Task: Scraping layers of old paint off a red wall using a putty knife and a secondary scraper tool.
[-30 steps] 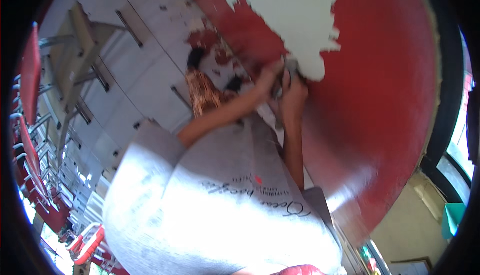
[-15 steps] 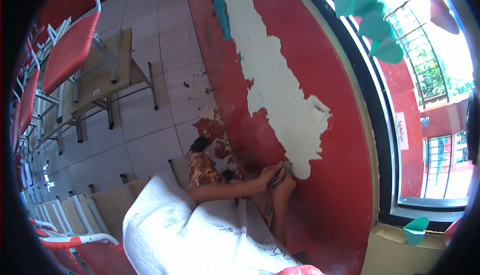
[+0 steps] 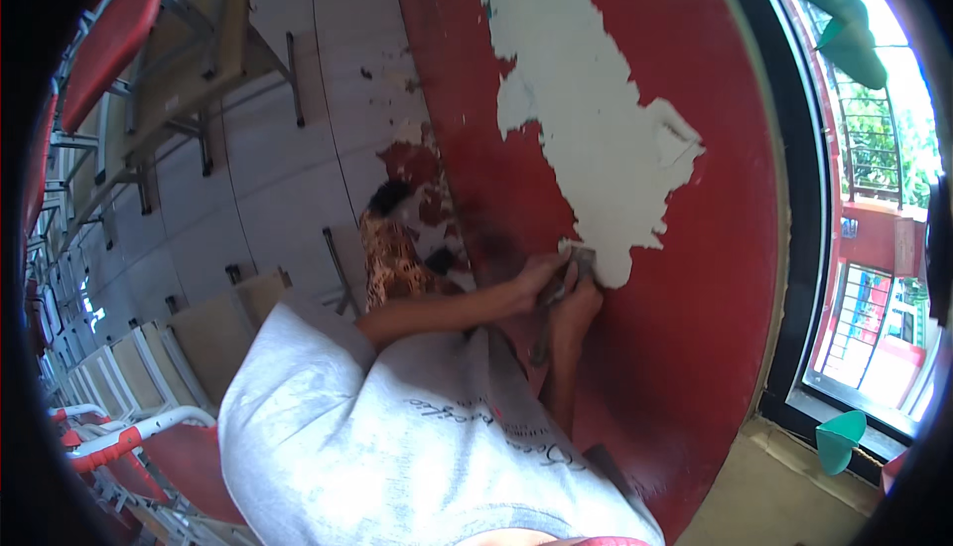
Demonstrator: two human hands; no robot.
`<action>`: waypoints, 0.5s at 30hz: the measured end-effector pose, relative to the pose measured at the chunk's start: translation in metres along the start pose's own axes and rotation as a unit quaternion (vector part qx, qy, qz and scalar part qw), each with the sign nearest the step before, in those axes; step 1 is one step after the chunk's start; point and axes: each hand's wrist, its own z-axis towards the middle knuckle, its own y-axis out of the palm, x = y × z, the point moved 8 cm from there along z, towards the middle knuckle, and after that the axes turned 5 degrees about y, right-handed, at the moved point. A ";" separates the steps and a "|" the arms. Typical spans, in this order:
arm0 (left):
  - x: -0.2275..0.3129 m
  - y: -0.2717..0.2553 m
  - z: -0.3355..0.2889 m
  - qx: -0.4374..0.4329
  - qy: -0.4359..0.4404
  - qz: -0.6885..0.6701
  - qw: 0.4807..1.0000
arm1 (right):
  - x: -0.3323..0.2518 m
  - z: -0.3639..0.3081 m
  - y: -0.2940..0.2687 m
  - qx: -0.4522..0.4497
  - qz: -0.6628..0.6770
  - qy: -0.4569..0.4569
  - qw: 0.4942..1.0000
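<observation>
Scraping: we pressed a flat grey metal scraper blade [image 3: 581, 263] against the red painted wall [image 3: 695, 278], both of our hands on the tool.
Left hand: our left hand [image 3: 531, 278] curled around the near part of the scraper, fingers closed on it, the forearm coming in from the lower left across our chest.
Right hand: our right hand [image 3: 574, 308] wrapped the scraper just beside the left one, fingers closed tight, the two hands touching.
Scraper place: its blade sat at the near edge of the large pale patch of bare plaster [image 3: 596, 139], where the red paint had come off; how much of the handle lay under our fingers we could not tell.
Wall: the bare patch ran from the far end down to our hands, ragged along its rim.
Floor: pale square floor tiles [image 3: 288, 179] lay to the left of the wall, with dark red paint flakes [image 3: 417, 164] scattered near its foot.
Clothing: our light grey shirt [image 3: 397, 447] filled the near part of the view, and a bit of orange patterned cloth [image 3: 392, 263] showed beyond it.
Furniture: wooden desks with metal legs [image 3: 189, 69] stood on the far left, well apart from us.
Window: a black-framed window [image 3: 804, 248] ran along the right side of the wall.
</observation>
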 end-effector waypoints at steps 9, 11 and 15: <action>0.025 0.005 0.006 -0.030 -0.001 -0.007 1.000 | -0.024 0.010 -0.010 -0.007 0.012 0.006 1.000; -0.001 0.005 0.006 -0.014 -0.042 -0.027 0.999 | -0.022 0.009 -0.011 -0.012 -0.009 -0.008 1.000; 0.009 0.004 0.003 -0.038 -0.051 -0.041 0.997 | -0.023 0.012 -0.001 0.013 -0.040 -0.096 0.994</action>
